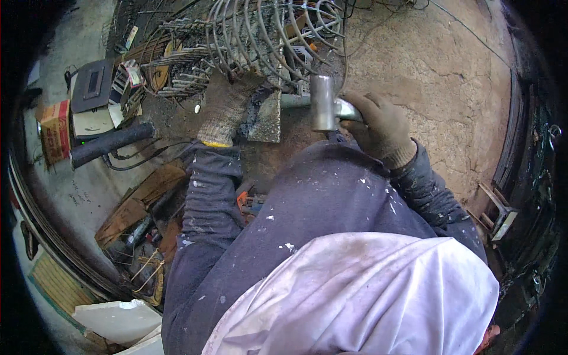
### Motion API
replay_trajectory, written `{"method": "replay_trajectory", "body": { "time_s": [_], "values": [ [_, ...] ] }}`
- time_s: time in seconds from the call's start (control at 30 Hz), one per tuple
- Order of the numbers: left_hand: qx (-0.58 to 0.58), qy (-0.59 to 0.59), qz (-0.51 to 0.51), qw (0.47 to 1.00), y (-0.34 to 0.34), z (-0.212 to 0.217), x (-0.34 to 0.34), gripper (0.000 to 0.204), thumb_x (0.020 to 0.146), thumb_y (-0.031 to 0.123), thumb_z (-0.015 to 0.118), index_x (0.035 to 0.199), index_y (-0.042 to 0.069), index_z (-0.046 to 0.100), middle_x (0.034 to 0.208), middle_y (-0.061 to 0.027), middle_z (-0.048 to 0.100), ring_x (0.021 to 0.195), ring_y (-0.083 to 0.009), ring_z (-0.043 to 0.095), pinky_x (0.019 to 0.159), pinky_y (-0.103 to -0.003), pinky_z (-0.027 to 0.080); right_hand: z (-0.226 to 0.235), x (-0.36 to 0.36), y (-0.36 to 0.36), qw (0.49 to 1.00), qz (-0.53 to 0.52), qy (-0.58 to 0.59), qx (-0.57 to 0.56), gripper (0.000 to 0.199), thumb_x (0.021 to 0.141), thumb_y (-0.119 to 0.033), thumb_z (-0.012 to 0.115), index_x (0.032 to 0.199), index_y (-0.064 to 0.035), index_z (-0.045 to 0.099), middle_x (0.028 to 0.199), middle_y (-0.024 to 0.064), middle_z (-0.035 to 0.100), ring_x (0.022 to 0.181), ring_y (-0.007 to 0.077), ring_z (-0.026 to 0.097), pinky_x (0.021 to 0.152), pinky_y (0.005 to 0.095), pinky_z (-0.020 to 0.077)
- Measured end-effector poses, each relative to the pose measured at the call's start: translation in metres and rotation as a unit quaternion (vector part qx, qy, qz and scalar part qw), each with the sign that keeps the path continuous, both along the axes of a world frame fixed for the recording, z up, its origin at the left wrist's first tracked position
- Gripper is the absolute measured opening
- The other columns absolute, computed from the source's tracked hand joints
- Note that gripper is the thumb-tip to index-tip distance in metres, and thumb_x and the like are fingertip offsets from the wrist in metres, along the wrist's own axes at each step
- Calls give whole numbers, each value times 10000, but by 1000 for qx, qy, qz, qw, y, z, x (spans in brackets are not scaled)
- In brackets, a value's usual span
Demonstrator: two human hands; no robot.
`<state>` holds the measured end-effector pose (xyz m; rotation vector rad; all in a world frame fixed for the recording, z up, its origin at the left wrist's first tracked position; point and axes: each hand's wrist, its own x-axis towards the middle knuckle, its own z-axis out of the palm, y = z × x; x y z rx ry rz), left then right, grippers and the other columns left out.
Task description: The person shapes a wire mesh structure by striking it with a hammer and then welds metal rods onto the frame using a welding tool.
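Head view: the person is bending over a wire frame (248, 41) lying on a stained concrete floor (432, 77).
Left hand (228, 103): it is pressing, in a grey knitted glove with a yellow cuff, on the lower wires of the frame; if the grip is really closing around a wire, one cannot tell.
Right hand (378, 127): its grip is clenching the handle of a metal hammer (322, 102), whose head is standing just beside the frame and over a flat steel plate (266, 115).
Risk, fingers: the left glove is resting near the hammer head, so a blow that is sliding off could probably strike the fingers.
Risk, frame: the curved wires are looking springy; a hit may be making them jump or bend wrongly.
Materials: the hammer head is a smooth, shiny cylinder; the wires are thin, round and dull grey; the plate is rough and speckled.
Surroundings: a black rubber hose (109, 144) and a cardboard box (55, 130) are lying at the left.
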<state>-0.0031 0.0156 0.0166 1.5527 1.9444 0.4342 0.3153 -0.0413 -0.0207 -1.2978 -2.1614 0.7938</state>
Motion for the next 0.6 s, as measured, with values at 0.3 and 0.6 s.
{"method": "replay_trajectory", "body": {
  "time_s": [0.3, 0.6],
  "values": [
    [36, 40, 11, 998, -2, -8, -4, 772, 800, 476, 862, 1325, -23, 595, 1202, -233, 707, 1141, -413, 665, 975, -472, 503, 17, -25, 3, 993, 42, -108, -23, 439, 879, -321, 734, 1264, -138, 630, 977, 158, 689, 880, 374, 702, 720, 485, 561],
    [8, -23, -4, 1000, 3, -16, -13, 656, 839, 419, 840, 1264, -35, 630, 1166, -225, 722, 1072, -365, 693, 929, -437, 522, 22, -27, -2, 996, 26, -77, 20, 324, 928, -296, 684, 1160, -78, 623, 956, 175, 694, 829, 388, 697, 698, 492, 552]
  ]
}}
